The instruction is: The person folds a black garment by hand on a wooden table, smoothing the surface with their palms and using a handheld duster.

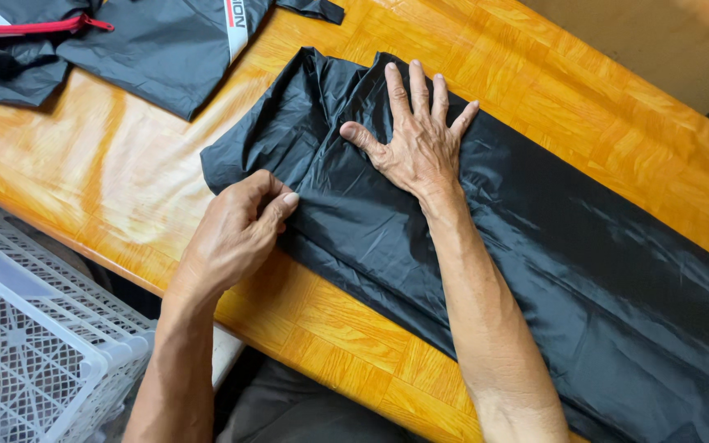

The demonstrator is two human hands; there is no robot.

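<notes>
Wooden table, orange and glossy, runs slantwise across the view. At far left, below its edge, stands one white lattice crate. Above it, at the top left corner of the table, lies one dark garment with a red zip and a white stripe, well apart from the hands. One black cloth, thin and shiny, lies folded in a long band from the middle to the lower right. Two hands work on it. The left hand pinches the cloth's near edge between thumb and fingers. Just right of it, the right hand lies flat on the cloth, fingers spread, gripping nothing.
</notes>
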